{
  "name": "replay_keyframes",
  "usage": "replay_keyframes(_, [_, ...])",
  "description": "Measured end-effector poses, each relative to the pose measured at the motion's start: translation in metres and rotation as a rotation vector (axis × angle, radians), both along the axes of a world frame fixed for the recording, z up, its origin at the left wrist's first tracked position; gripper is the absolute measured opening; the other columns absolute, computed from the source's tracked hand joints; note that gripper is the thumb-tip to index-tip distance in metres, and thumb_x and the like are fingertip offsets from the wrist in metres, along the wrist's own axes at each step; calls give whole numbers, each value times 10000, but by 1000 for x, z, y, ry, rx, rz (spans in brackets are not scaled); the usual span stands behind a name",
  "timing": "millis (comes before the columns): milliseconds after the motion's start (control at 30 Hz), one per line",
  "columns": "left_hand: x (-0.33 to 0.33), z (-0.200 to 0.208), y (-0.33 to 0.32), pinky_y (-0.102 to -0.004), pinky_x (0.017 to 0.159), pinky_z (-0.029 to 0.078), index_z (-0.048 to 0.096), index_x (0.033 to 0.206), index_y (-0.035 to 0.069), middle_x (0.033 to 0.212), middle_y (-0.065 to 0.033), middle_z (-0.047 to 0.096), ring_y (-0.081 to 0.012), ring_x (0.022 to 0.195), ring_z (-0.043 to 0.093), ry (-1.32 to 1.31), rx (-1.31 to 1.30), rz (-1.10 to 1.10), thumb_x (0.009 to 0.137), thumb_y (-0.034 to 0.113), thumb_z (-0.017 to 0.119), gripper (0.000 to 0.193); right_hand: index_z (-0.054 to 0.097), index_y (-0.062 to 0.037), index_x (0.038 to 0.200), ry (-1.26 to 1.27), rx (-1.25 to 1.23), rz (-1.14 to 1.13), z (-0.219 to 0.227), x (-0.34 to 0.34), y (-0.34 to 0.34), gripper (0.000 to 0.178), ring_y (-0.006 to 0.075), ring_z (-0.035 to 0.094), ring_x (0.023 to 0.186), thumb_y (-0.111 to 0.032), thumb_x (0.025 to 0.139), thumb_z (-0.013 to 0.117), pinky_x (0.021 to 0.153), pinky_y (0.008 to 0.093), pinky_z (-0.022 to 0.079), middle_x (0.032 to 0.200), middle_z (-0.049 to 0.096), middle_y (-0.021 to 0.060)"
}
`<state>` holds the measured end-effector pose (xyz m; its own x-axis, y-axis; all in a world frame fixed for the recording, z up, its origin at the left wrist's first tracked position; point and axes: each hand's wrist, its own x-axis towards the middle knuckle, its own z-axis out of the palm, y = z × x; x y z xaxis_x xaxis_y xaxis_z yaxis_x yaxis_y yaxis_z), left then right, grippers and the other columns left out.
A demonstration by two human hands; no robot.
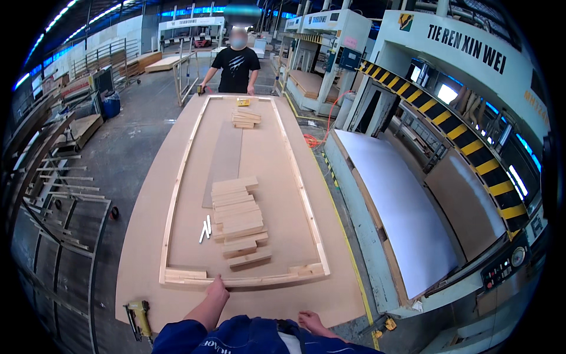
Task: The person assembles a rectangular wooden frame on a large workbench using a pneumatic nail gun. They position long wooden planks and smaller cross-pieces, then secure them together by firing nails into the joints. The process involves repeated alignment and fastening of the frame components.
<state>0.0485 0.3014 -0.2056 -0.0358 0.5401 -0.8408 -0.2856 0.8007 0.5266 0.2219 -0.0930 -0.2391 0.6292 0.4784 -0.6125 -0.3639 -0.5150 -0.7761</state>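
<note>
A long rectangular wooden frame (175, 197) of pale strips lies on a large brown board (147, 236). My left hand (217, 292) is at its near rail, a digit over the top edge and the rest closed against the rail. Low in front of my body, my right hand (311, 321) is loosely bent near the board's front edge, with nothing visible in it. Inside the frame lies a row of short wooden blocks (239, 215), with white sticks (205, 229) to their left. Short pieces sit in both near corners, including a corner block (186, 274). A nail gun (138, 318) rests at the near left corner.
A person (236, 68) stands at the far end, one hand by a small dark and yellow object (201, 89). More blocks (244, 118) lie there. A large press (460, 118) with a striped guard flanks the right side; metal racks (65, 236) stand left.
</note>
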Motion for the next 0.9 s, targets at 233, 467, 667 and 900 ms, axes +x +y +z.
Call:
replay_keyframes(233, [0,-37,27,-421,942,555,572,1330,22,1293,-136,664,-292,1182,643,28,-139,40,960,250,703,454,633,-29,1167,621,217,-322,0,34,116,313,259,689,941,-273,985,709,875,399,588,975,681,89])
replay_keyframes(467, [2,-18,29,-418,892,555,677,1136,35,1127,-190,696,-287,1061,666,465,-222,-197,895,278,733,348,533,-61,1238,753,268,-357,-2,25,175,481,338,643,1066,-400,965,736,969,508,563,1210,591,149])
replay_keyframes(667, [-11,-23,30,-436,978,521,638,1221,43,1199,-233,685,-374,1163,643,396,69,-559,913,213,680,354,397,-49,1467,842,261,-616,15,25,203,694,383,421,1427,-415,974,719,1142,540,440,1529,395,221])
replay_keyframes(900, [-58,-14,27,-441,1010,508,617,1257,96,1221,-166,692,-316,1212,618,-47,474,-616,984,266,644,323,487,-53,1424,777,703,-574,20,-14,212,538,335,503,1347,-406,1039,618,1172,527,414,1466,504,161])
